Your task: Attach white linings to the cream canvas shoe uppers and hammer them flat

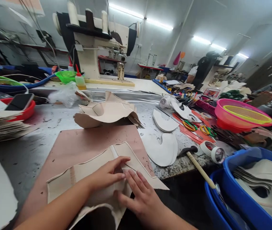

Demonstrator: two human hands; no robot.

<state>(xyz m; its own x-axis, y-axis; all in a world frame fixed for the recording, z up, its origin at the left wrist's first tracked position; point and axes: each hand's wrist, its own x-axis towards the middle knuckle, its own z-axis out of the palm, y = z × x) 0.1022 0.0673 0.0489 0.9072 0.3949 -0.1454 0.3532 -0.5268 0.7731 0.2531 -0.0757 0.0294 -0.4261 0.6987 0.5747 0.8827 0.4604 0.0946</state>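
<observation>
Left hand (106,175) and right hand (142,195) rest loosely uncurled on a beige panel (90,166).

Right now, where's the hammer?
In the head view, the hammer is to the right of the right hand, at the edge of the table, beside the white tape rolls, jutting toward the blue tubs.

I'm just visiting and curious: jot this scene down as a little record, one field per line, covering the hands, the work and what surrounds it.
Left hand: on the beige piece
Right hand: laid on the same piece, fingers extended
Under the piece: pink mat
Beyond it: beige pile, then sewing machine
Right of mat: white cutouts, hammer, tape rolls
Far right: blue tub holding more pieces
Far left: phone by a red bowl
</observation>
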